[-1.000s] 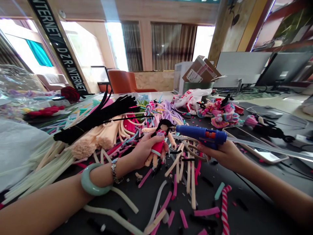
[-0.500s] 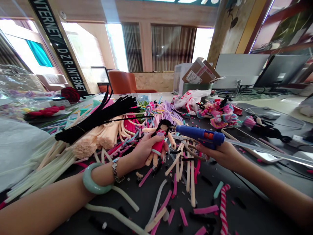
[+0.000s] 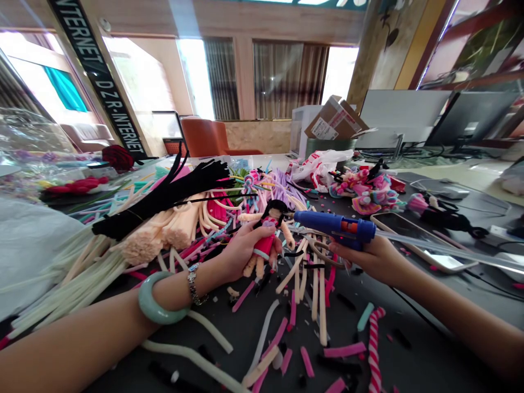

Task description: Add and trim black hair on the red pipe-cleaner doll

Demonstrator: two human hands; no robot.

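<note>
My left hand (image 3: 244, 248), with a green bangle and a metal bracelet on its wrist, is closed around a small pipe-cleaner doll (image 3: 264, 245). The doll has black hair, a pink dress and peach arms and legs. My right hand (image 3: 368, 256) grips a blue hot glue gun (image 3: 333, 225) by its handle. Its metal nozzle points left and is at the doll's black hair; whether they touch I cannot tell. From the gun's back a long clear glue stick (image 3: 426, 245) sticks out to the right. Scissors (image 3: 321, 251) lie on the table behind the gun.
Black pipe cleaners (image 3: 164, 191) lie bundled over peach bundles (image 3: 159, 232) at the left. Cut pink pieces (image 3: 345, 350) litter the dark table, near a striped pink twist (image 3: 374, 344). More colourful dolls (image 3: 368, 191) and a phone (image 3: 421, 240) lie at the right.
</note>
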